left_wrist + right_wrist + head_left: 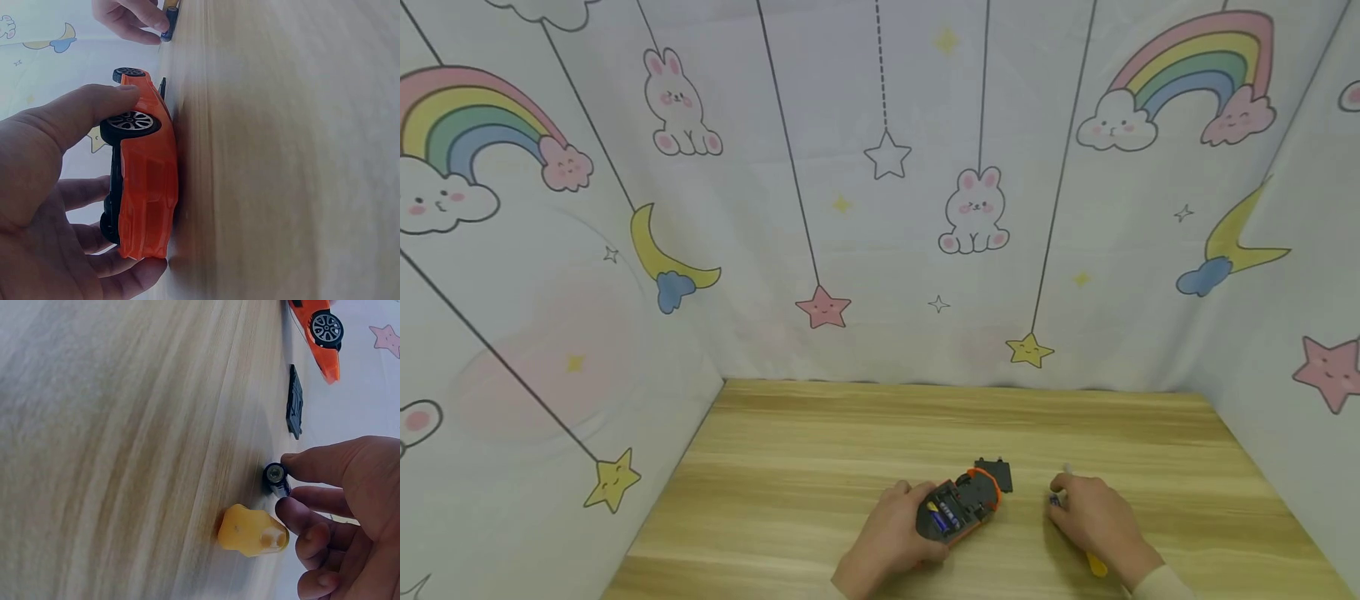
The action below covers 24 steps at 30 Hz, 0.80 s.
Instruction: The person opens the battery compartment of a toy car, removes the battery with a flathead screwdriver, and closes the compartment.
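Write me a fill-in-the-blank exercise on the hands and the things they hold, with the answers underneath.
1. The left hand holds a toy car with a bright ____ body.
2. The car is turned over, so its wheels face ____ rather than down.
3. The battery compartment in its underside is ____ rather than closed.
4. The person's ____ hand pinches a loose battery.

Missing words: orange; up; open; right.

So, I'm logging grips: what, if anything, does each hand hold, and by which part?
Left hand: upturned orange toy car, by its sides. Right hand: battery, pinched by its sides.
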Each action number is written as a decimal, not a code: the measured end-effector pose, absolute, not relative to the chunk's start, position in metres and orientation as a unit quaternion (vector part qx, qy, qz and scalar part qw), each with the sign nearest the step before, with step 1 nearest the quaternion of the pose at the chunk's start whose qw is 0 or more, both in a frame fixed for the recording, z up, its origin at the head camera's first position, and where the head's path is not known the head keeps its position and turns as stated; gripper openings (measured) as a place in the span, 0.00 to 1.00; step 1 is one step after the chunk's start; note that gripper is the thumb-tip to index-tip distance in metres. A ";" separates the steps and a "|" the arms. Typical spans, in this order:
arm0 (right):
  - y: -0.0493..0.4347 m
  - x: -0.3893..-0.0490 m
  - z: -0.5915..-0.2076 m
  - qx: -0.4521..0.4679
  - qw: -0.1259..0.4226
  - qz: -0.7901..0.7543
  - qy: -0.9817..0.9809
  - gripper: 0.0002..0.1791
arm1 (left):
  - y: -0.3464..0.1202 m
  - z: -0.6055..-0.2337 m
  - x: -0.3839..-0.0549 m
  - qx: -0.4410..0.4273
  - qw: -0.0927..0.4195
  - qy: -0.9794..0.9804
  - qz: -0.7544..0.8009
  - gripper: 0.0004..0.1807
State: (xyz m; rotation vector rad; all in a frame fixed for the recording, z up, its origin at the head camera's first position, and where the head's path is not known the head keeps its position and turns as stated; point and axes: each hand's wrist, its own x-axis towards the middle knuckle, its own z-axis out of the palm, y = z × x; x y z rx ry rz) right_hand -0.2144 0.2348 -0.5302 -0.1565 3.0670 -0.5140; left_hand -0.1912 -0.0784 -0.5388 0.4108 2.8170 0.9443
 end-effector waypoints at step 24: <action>0.225 -0.213 -0.519 -0.056 0.022 -0.196 0.979 0.18 | -0.078 -0.536 -0.190 0.129 0.075 0.939 0.310 0.51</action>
